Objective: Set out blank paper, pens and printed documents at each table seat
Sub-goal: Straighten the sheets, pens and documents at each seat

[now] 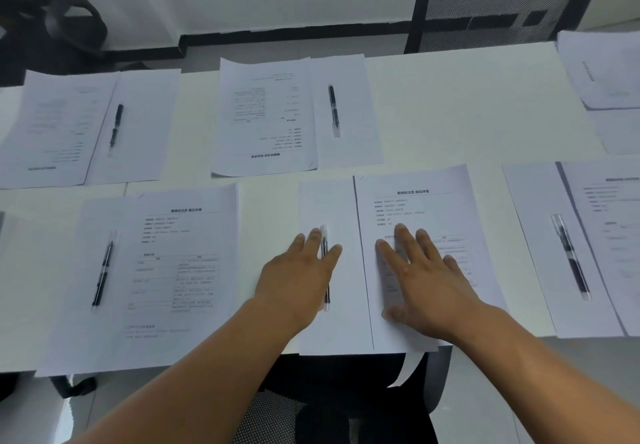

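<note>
Overhang is your risk: your flat left hand on the pen and splayed right hand grip nothing, so the printed document could slide off the table edge.

Middle of the near pen hidden under the left hand, printed sheet partly covered by the right hand, far-right papers cut by the frame edge, all print too blurred to read
</note>
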Action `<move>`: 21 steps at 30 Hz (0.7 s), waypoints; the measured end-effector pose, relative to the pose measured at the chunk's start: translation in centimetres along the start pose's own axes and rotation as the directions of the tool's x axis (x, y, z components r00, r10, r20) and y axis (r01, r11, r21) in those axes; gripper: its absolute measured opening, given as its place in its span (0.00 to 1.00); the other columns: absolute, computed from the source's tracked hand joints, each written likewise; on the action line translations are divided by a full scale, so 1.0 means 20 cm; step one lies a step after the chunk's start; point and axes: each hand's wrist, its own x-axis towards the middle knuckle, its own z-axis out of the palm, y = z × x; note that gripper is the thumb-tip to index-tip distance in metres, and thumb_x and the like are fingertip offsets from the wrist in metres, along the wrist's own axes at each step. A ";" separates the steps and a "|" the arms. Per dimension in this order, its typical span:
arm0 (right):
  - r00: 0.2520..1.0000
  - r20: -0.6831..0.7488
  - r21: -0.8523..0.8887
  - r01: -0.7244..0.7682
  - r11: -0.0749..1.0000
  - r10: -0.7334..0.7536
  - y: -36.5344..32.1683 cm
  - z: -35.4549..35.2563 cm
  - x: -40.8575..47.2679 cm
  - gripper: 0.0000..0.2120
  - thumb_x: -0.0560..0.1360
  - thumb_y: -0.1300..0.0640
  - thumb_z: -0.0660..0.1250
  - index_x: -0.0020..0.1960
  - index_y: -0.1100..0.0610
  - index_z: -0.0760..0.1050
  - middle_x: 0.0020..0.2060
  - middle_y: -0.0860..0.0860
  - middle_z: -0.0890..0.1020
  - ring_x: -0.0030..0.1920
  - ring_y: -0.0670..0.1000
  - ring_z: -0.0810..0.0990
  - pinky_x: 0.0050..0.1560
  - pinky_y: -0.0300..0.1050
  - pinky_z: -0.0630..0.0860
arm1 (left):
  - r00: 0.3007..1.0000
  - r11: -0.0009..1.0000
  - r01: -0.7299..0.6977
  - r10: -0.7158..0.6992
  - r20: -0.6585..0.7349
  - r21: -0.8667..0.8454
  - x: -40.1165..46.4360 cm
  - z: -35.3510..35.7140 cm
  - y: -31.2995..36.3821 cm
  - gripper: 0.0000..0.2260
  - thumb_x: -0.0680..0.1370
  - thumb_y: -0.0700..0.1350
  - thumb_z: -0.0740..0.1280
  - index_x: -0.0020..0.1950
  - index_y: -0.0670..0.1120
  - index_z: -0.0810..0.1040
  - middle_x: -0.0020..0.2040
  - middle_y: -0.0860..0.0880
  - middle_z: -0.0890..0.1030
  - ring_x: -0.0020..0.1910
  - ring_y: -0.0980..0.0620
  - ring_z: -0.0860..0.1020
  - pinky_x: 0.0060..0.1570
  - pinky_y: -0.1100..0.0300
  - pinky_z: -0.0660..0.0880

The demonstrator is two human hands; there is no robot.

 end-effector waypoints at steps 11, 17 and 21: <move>1.000 -0.005 -0.012 -0.027 1.000 0.027 0.04 0.02 -0.05 0.54 0.80 0.37 0.70 0.87 0.45 0.33 0.85 0.52 0.28 0.86 0.63 0.33 0.82 0.71 0.56 | 1.000 1.000 -0.010 0.010 0.016 0.010 0.06 -0.01 0.12 0.45 0.82 0.56 0.75 0.89 0.53 0.49 0.90 0.43 0.45 0.89 0.37 0.50 0.71 0.43 0.76; 1.000 -0.005 -0.008 -0.013 1.000 0.013 0.07 0.02 -0.04 0.55 0.79 0.36 0.71 0.86 0.44 0.32 0.85 0.50 0.27 0.86 0.62 0.32 0.83 0.70 0.54 | 1.000 0.999 -0.001 0.000 0.018 0.037 0.05 -0.01 0.14 0.45 0.83 0.56 0.75 0.89 0.52 0.49 0.90 0.43 0.45 0.89 0.37 0.51 0.70 0.43 0.77; 1.000 -0.002 -0.005 -0.015 1.000 0.015 0.11 -0.01 -0.03 0.55 0.79 0.35 0.71 0.87 0.43 0.33 0.85 0.49 0.28 0.86 0.61 0.32 0.83 0.69 0.54 | 1.000 0.999 0.021 -0.022 0.012 0.050 0.04 0.00 0.16 0.45 0.82 0.54 0.76 0.89 0.52 0.49 0.90 0.43 0.45 0.89 0.37 0.52 0.68 0.44 0.78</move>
